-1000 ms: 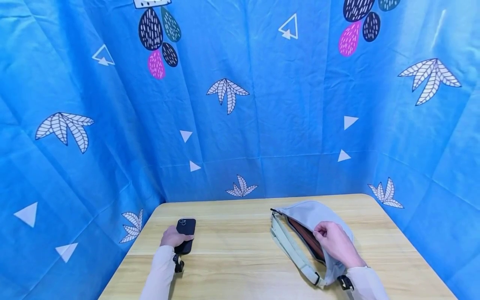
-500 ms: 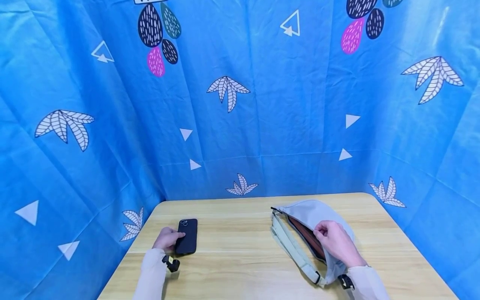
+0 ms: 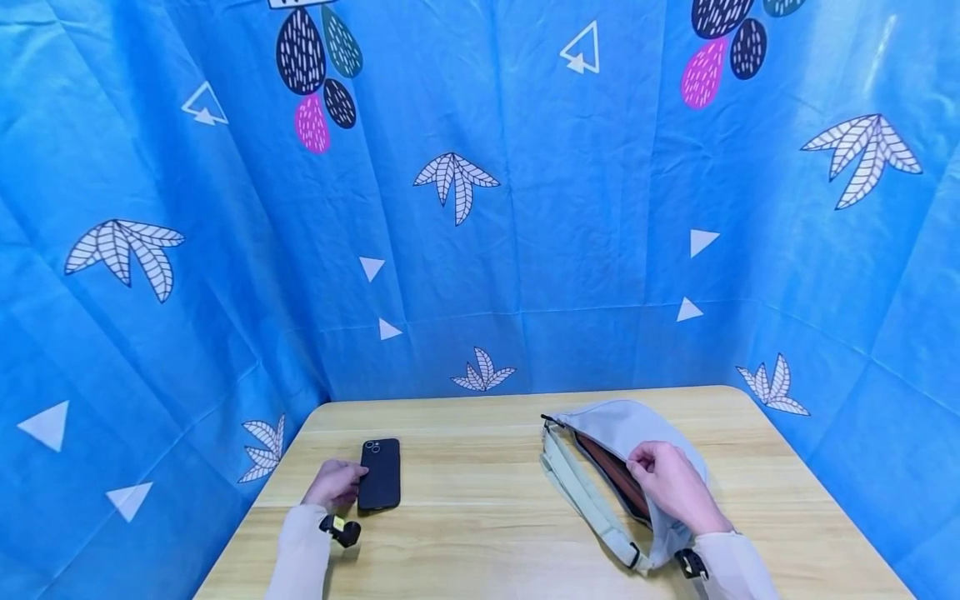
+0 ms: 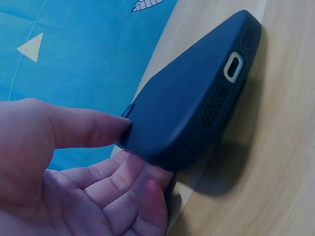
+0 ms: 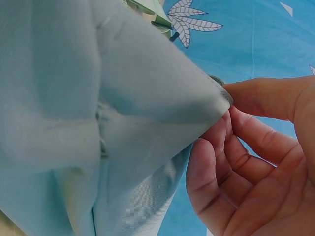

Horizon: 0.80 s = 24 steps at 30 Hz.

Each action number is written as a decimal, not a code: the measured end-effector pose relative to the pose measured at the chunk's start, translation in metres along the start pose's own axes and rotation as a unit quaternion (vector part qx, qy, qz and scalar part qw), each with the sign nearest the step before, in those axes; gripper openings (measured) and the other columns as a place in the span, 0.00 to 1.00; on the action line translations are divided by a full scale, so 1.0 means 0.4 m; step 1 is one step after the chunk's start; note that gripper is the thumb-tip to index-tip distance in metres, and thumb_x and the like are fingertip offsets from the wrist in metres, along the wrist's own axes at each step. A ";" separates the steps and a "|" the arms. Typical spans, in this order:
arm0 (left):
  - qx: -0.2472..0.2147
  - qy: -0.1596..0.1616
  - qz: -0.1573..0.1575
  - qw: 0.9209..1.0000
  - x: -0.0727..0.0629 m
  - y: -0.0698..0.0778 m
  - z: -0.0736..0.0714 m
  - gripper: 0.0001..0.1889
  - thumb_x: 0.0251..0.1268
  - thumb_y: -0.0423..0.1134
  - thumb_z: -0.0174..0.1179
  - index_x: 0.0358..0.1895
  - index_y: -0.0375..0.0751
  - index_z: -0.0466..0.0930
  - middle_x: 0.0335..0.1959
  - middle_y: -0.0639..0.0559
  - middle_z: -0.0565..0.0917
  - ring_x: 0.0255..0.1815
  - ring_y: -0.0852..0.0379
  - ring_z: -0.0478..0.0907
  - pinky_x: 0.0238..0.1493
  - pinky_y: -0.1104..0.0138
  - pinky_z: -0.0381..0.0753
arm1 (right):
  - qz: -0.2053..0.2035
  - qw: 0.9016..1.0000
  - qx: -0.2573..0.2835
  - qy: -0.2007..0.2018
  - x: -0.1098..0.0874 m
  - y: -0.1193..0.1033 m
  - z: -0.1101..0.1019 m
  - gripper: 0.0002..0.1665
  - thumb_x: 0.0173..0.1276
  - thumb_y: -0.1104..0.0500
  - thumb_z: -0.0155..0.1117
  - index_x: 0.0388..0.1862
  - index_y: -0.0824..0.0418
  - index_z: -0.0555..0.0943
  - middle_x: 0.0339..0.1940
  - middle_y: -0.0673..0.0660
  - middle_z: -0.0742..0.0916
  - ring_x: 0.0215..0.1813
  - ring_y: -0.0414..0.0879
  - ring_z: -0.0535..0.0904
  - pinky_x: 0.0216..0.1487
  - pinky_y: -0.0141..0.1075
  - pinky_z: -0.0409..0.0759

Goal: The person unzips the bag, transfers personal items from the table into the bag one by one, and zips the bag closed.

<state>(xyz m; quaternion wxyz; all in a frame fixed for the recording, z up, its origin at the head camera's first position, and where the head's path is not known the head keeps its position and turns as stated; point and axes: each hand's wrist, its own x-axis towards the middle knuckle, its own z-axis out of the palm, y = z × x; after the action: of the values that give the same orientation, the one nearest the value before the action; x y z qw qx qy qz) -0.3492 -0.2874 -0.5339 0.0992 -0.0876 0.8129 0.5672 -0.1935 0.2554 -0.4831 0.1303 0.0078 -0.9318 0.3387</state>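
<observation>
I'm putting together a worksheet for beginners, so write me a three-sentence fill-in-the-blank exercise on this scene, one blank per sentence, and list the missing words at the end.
1. The person's left hand pinches the edge of a dark ____.
2. The bag is pinched at its opening by the other hand, the ____ one.
3. The main colour of the curtain behind the table is ____.

Missing words: phone; right; blue.

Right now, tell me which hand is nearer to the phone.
Left. The left hand pinches the phone by its edge; the right hand is across the table, gripping the bag.
</observation>
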 end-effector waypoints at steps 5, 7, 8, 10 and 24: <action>-0.025 -0.013 -0.001 1.000 0.002 -0.008 -0.004 0.06 0.69 0.34 0.61 0.39 0.32 0.76 0.20 0.54 0.75 0.20 0.61 0.75 0.25 0.70 0.78 | -0.001 1.000 -0.002 0.001 0.001 0.002 0.002 0.05 0.68 0.66 0.66 0.32 0.60 0.86 0.25 0.49 0.85 0.29 0.39 0.75 0.31 0.28 0.75; -0.032 -0.017 -0.002 0.999 0.002 -0.009 -0.004 0.08 0.70 0.34 0.61 0.41 0.31 0.76 0.22 0.53 0.77 0.21 0.60 0.76 0.26 0.70 0.79 | -0.001 1.000 -0.004 0.002 0.002 0.002 0.002 0.05 0.68 0.66 0.66 0.31 0.60 0.86 0.25 0.49 0.85 0.29 0.39 0.75 0.30 0.28 0.75; -0.035 -0.018 -0.004 0.999 0.002 -0.009 -0.004 0.08 0.70 0.35 0.62 0.42 0.31 0.77 0.22 0.53 0.77 0.21 0.60 0.76 0.26 0.70 0.79 | -0.001 1.000 -0.005 0.003 0.002 0.003 0.002 0.05 0.68 0.66 0.66 0.31 0.59 0.86 0.25 0.48 0.85 0.29 0.38 0.75 0.30 0.28 0.74; -0.045 -0.024 -0.006 0.999 -0.001 -0.006 -0.003 0.09 0.70 0.35 0.61 0.43 0.31 0.77 0.23 0.53 0.77 0.21 0.60 0.76 0.27 0.70 0.79 | -0.001 1.000 -0.005 0.002 0.002 0.003 0.001 0.05 0.68 0.66 0.66 0.31 0.59 0.86 0.25 0.48 0.85 0.29 0.38 0.75 0.30 0.28 0.75; -0.071 -0.053 -0.004 0.996 -0.014 -0.004 0.018 0.20 0.72 0.36 0.61 0.58 0.23 0.74 0.26 0.53 0.80 0.23 0.62 0.76 0.28 0.71 0.79 | 0.006 1.000 -0.001 -0.001 0.002 0.002 -0.001 0.05 0.68 0.65 0.66 0.32 0.59 0.86 0.27 0.49 0.86 0.30 0.39 0.76 0.31 0.29 0.75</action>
<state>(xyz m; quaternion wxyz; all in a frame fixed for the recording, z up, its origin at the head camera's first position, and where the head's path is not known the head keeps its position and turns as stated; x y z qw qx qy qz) -0.3431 -0.2808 -0.5362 0.1376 -0.0675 0.7637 0.6271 -0.1942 0.2563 -0.4834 0.1270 0.0024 -0.9325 0.3382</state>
